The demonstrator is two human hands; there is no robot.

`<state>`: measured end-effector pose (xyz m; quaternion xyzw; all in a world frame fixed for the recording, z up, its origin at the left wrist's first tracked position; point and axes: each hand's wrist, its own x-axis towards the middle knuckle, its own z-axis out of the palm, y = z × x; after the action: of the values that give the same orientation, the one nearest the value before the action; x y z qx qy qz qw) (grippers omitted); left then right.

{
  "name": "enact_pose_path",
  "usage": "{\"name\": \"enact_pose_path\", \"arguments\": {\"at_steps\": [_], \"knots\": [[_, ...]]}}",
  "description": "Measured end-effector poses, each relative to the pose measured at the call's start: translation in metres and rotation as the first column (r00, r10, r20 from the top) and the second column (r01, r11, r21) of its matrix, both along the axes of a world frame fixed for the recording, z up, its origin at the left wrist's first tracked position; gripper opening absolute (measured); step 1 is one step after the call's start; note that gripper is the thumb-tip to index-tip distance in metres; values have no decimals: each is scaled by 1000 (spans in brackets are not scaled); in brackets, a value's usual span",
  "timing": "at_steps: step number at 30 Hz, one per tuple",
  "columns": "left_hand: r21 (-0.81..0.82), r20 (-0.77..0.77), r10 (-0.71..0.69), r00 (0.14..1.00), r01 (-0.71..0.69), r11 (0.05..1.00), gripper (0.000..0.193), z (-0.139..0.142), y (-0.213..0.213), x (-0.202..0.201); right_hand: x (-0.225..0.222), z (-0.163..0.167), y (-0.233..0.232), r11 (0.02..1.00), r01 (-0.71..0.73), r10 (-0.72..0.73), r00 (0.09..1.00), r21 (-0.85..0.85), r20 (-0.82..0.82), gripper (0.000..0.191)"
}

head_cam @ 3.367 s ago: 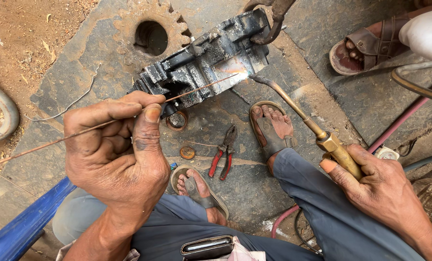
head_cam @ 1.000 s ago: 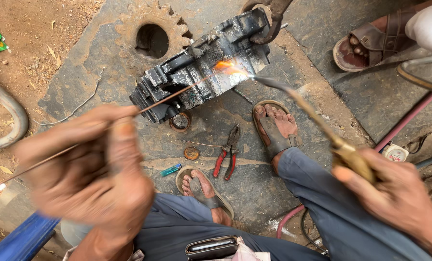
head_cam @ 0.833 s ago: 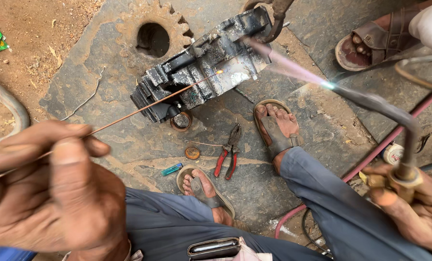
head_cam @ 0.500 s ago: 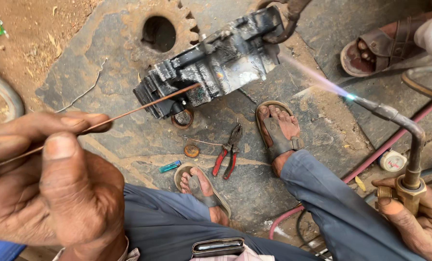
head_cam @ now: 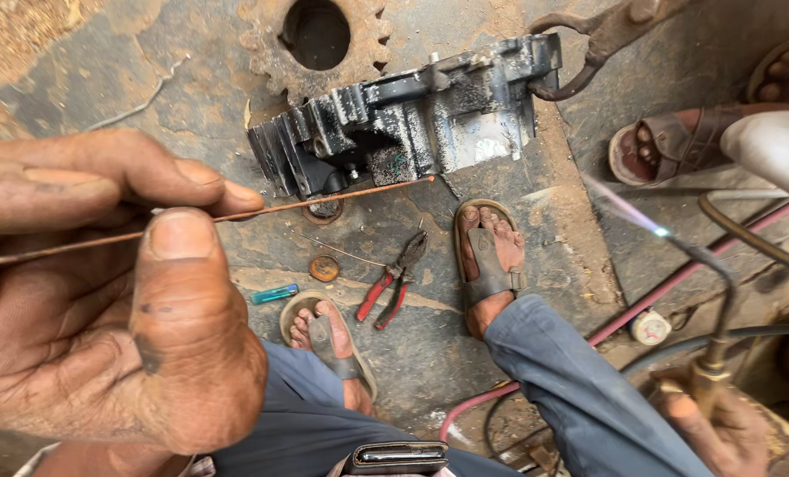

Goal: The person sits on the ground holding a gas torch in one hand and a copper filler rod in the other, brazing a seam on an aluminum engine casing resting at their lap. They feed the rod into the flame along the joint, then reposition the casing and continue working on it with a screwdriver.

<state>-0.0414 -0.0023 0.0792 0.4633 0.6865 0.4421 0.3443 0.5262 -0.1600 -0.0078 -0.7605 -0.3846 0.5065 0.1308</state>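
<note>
Left hand (head_cam: 103, 300) pinched shut on thin filler rod (head_cam: 324, 196), tip just short of black engine casing (head_cam: 412, 124) beyond.

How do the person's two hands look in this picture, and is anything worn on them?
Both hands are bare: no gloves, rings or watch show. The left hand fills the near left of the view, with dark grime smudges on the thumb and short, dirty nails. Only part of the right hand shows at the lower right corner, also soiled. No sleeve reaches either wrist in view.
</note>
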Motion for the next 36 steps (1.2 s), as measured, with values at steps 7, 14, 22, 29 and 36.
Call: {"name": "enact_pose_path", "arguments": {"at_steps": [7,14,22,29,36], "knots": [[-55,7,-42,999,43,998,36,5,-2,-6,1,-12,-4,996,-9,10,1000,-90,3,40],[-92,15,-78,997,79,993,39,7,1,-10,-8,-8,3,987,38,-39,999,-159,-3,39],[-122,12,-117,993,118,985,42,8,0,-15,-12,-5,18,987,-39,43,999,-159,21,50],[-160,14,-153,988,153,975,46,12,-1,-18,-25,-2,34,961,-160,190,974,-226,121,50],[-100,-23,-57,998,55,993,34,0,-13,-13,-51,-1,43,953,-147,181,978,-266,107,51]]}}
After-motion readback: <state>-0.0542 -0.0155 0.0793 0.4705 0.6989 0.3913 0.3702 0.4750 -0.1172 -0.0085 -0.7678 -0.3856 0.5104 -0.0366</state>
